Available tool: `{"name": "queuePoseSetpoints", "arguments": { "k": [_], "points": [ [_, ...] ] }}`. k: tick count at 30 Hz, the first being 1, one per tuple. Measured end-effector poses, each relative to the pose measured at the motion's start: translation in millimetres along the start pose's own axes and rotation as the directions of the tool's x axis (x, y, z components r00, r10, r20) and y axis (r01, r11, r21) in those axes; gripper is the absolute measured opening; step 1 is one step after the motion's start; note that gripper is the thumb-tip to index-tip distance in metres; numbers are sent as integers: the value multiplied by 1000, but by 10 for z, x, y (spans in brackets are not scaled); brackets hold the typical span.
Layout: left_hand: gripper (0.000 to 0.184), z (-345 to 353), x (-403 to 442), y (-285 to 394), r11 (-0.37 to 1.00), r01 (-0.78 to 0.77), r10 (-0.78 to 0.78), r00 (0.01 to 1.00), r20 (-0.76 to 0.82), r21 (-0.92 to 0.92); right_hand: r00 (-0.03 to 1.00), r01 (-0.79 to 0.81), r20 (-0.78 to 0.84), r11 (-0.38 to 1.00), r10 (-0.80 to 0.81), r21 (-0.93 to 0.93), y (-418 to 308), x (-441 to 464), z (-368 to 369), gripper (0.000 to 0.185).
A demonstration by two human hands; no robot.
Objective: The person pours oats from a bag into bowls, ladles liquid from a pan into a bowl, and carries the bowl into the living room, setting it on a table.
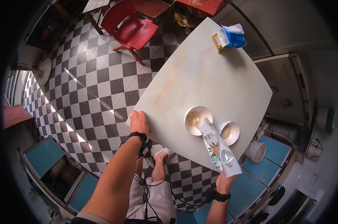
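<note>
Passable mid-tabletop (191,78), bowls (206,112) (plus packet (216,147)) blocking right

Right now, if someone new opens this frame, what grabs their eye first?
Probably the white printed packet in the right hand, its far end at a white bowl of pale flakes on the near part of the table. Next, likely the red chair on the checkered floor at upper left, and the blue package near the table's far end.

Table (184,82): bears two white bowls (234,133), blue carton (235,39). Packet (216,147): right hand (224,182) holds it, end overlapping one bowl. Left hand (140,122): rests on table corner.
</note>
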State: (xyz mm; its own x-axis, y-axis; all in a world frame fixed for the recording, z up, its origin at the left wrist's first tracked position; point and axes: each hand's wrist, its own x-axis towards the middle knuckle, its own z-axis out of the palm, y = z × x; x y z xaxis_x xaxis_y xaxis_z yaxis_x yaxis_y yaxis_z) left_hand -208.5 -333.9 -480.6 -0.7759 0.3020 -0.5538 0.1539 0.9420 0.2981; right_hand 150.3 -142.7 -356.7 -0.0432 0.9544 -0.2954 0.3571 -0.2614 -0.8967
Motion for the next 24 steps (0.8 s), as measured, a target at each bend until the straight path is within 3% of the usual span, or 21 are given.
{"name": "queuePoseSetpoints", "arguments": {
  "k": [1,3,4,8,10,13,16,24],
  "points": [
    [67,23,-17,4,1000,-13,13,1000,-6,8,1000,4,-3,1000,-4,-15,-13,-25,-38,35],
    [66,-27,5,48,1000,-10,10,1000,-3,-3,1000,-4,21,991,1,131,-26,26,44,34],
    [66,-44,-32,37,1000,2,-2,1000,20,-5,1000,4,-18,996,-3,89,-138,-29,149,21],
    [66,-21,-3,25,1000,9,-9,1000,4,-5,998,48,-30,999,-48,-2,-112,-49,152,13],
    [66,-32,-37,38,1000,5,-5,1000,7,5,996,74,-52,994,-78,-80,-140,-117,97,13],
    [65,-16,-34,28,1000,-6,6,1000,-5,15,995,0,-98,999,4,38,-172,-141,115,13],
    [65,0,-12,11,1000,7,-7,1000,2,4,995,84,-57,995,-87,-47,-171,-118,186,13],
    [66,18,-30,6,1000,-7,7,1000,-10,7,995,92,-29,995,-92,-26,-274,-126,197,9]
  ]
}}
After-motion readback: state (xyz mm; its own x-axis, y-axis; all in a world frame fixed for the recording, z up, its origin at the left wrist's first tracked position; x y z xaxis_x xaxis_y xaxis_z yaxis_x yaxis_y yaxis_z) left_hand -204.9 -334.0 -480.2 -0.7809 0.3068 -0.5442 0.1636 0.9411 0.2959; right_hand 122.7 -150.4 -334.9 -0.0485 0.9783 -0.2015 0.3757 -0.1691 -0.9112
